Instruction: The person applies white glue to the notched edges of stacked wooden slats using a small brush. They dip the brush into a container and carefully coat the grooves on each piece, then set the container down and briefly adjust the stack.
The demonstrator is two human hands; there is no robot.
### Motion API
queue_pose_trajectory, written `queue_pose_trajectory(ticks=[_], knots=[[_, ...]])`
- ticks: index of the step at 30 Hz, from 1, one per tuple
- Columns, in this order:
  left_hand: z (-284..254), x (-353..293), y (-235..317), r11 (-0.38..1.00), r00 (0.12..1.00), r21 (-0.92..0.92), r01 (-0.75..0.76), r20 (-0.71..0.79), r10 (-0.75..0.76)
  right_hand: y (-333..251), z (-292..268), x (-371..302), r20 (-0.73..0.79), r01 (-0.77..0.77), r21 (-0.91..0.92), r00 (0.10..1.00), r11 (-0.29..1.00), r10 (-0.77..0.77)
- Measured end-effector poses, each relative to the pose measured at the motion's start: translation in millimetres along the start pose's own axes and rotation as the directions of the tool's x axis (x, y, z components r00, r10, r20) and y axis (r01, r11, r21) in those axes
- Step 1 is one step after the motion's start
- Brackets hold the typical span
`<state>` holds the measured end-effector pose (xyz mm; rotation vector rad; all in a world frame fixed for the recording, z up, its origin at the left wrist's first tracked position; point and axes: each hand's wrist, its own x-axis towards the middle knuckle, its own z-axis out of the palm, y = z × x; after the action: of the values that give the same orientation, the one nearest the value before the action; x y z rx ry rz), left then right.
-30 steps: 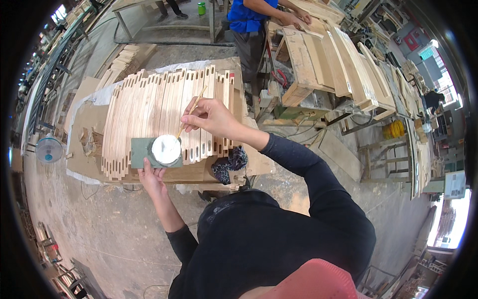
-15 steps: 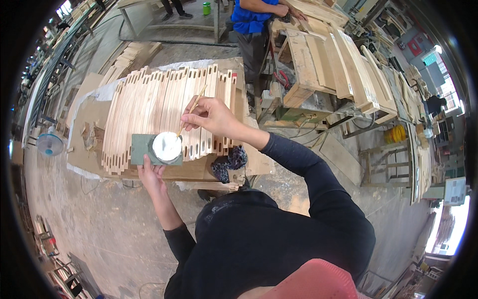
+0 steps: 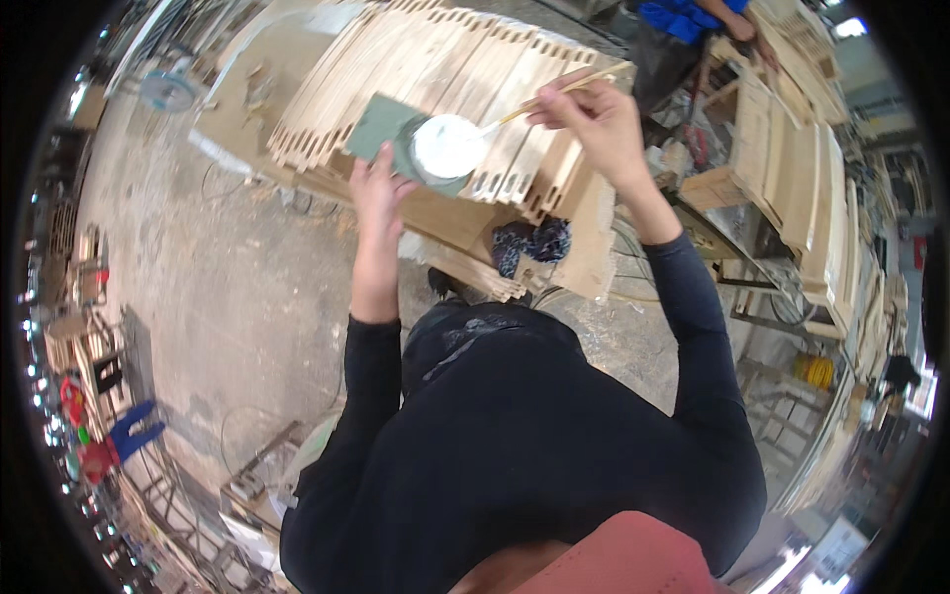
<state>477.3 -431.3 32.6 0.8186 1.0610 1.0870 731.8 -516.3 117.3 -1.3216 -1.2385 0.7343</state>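
Note:
My left hand grips the near edge of a flat green board. On the board sits a round tub of thick white paste, its sides smeared. My right hand pinches a thin wooden-handled brush, held slantwise. Its whitened tip is at the tub's right rim; whether it touches I cannot tell. Beneath both hands lies a row of pale wooden slats, side by side, with slots cut near their ends. Some slots at the near right end look whitish.
A dark patterned cloth lies at the worktable's near right corner. To the right stands a wooden bench stacked with boards, where a person in blue works. A fan stands at the far left.
The view has shifted, so the table appears higher. My right hand has drawn the brush rightward, from steep over the paste to a flatter slant at the rim. The green board has turned clockwise.

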Motion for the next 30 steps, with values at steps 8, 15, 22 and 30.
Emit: queue_pose_trajectory(ticks=[8,15,22,30], knots=[[23,13,12,1.000,0.999,0.026,-0.008,0.036,0.007,-2,-2,12,-0.004,0.029,0.111,1.000,0.993,-0.029],[45,38,17,0.998,0.995,0.050,-0.024,0.096,0.019,-3,-11,26,0.029,0.068,-0.171,0.998,0.983,-0.064],[75,71,16,0.997,0.982,0.081,0.011,0.188,-0.026,17,-13,46,-0.037,0.002,-0.211,0.999,0.978,-0.010],[105,120,3,0.994,0.961,0.084,0.075,0.261,-0.094,42,-33,67,-0.153,-0.310,0.177,0.929,0.934,0.337]])
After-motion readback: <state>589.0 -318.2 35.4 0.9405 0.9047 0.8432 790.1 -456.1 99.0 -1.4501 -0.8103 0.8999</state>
